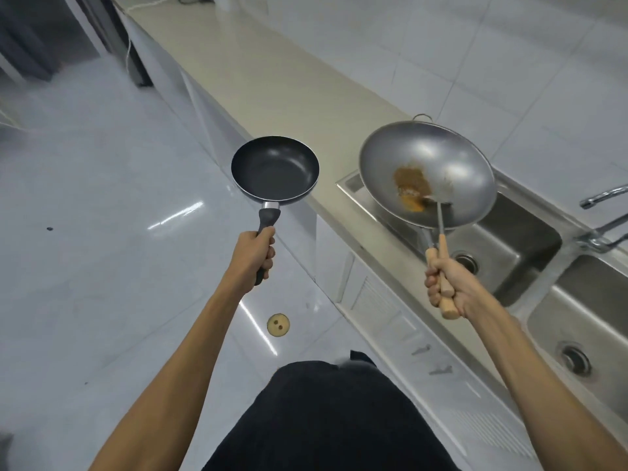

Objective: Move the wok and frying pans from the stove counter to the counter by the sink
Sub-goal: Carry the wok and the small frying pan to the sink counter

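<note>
A small black frying pan [275, 168] hangs in the air over the counter's front edge, its dark handle gripped by my left hand [253, 256]. My right hand [448, 288] holds two wooden handles together: that of a grey steel wok [441, 164] and that of a metal spatula [441, 212] lying inside it. The wok is held above the left end of the sink and has an orange-brown stain at its bottom. The beige counter by the sink [272, 83] stretches away beyond both pans.
A double steel sink [530, 239] with taps [601, 232] lies to the right under the wok. White cabinet fronts [384, 300] run below the counter. Glossy tiled floor [102, 215] spreads to the left, with a round floor drain [278, 325]. A tiled wall backs the counter.
</note>
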The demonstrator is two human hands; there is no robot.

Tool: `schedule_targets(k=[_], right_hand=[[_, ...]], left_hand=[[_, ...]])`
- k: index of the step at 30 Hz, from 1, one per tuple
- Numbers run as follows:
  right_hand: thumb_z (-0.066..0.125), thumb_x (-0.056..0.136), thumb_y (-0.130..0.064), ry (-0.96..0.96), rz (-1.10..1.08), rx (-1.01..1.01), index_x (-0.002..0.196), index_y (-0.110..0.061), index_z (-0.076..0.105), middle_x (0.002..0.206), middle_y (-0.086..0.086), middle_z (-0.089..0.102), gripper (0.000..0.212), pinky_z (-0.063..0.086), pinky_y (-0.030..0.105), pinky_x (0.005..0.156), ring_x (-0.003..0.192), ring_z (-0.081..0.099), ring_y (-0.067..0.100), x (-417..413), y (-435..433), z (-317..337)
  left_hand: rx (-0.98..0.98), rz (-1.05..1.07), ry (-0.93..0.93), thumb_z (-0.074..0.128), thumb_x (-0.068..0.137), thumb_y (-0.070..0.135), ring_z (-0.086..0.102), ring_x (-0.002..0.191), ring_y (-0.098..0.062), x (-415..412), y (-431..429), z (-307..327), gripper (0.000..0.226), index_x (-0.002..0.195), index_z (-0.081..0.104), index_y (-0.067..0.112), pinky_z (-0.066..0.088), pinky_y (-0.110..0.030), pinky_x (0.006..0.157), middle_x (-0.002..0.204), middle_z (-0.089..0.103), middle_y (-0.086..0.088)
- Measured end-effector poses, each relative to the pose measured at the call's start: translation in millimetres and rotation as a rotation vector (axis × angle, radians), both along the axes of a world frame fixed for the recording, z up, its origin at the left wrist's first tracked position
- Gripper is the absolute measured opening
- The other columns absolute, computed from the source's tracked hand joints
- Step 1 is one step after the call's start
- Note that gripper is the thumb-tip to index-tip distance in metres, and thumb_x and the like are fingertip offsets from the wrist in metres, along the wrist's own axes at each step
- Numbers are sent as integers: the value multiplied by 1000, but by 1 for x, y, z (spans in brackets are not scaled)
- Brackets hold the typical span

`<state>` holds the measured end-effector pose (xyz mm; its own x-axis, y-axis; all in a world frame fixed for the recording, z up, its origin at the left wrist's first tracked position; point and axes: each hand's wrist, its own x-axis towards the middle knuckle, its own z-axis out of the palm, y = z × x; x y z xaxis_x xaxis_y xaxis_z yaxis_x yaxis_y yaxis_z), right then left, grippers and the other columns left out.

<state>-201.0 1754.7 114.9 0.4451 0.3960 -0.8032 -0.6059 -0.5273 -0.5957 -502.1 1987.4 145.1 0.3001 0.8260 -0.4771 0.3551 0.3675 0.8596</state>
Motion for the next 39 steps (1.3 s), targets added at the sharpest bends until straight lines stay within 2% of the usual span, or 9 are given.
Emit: schedule_targets(k=[11,13,14,15,17,19,31,35,39], right_hand=[[46,96,-16,-25,-162,-43,74,-20,48,47,-2,46,23,32,17,31,32,37,8,-9,95,-1],[46,97,-18,-38,-199,-31,93,-20,60,50,-1,45,15,31,17,32,35,36,8,-5,111,-4],[45,98,-18,-48,-230,-22,92,-25,30,53,-1,44,18,31,17,33,37,35,8,-4,118,-8],[45,99,-18,-43,-263,-36,136,-19,31,55,0,44,39,31,17,33,38,35,8,-3,125,-12],[43,100,-18,-37,-284,-25,103,-17,64,51,-1,45,22,31,16,33,35,36,7,-2,142,-13],[41,100,-21,1,-332,-44,77,-22,51,48,-3,44,25,29,15,32,32,36,6,0,158,-16],[41,96,-13,71,-548,-48,91,-1,58,48,-2,44,22,27,14,32,33,34,6,-6,235,-7],[40,96,-10,43,-589,-49,154,-12,40,80,-6,63,57,28,16,31,33,33,4,-9,251,0],[39,92,-7,51,-634,-40,162,-17,23,70,0,43,72,27,15,30,29,31,4,-7,268,-2]], left_hand=[[-75,-212,3,52,94,33,30,38,-12,23,126,-15,24,80,48,14,29,-25,42,50,38,5],[-90,-238,1,52,93,33,29,38,-13,36,148,-20,23,79,47,15,28,-25,42,50,37,5],[-92,-262,9,52,92,33,29,38,-13,44,161,-24,23,80,47,15,27,-25,43,51,37,5],[-92,-288,18,52,93,33,29,39,-13,52,174,-26,22,80,48,15,28,-25,42,53,37,4],[-90,-339,22,52,95,31,30,40,-12,69,200,-27,23,80,49,15,29,-24,41,55,38,2],[-97,-377,17,52,97,31,31,40,-12,83,225,-26,24,79,50,14,30,-25,40,55,39,2],[-175,-492,2,52,96,28,29,35,-10,167,322,-39,23,78,47,15,30,-23,35,49,39,5],[-181,-538,2,52,96,26,29,34,-10,191,337,-46,22,78,47,15,30,-22,34,50,37,4],[-192,-608,8,52,96,26,28,32,-10,211,362,-51,24,77,47,14,30,-22,33,46,37,6]])
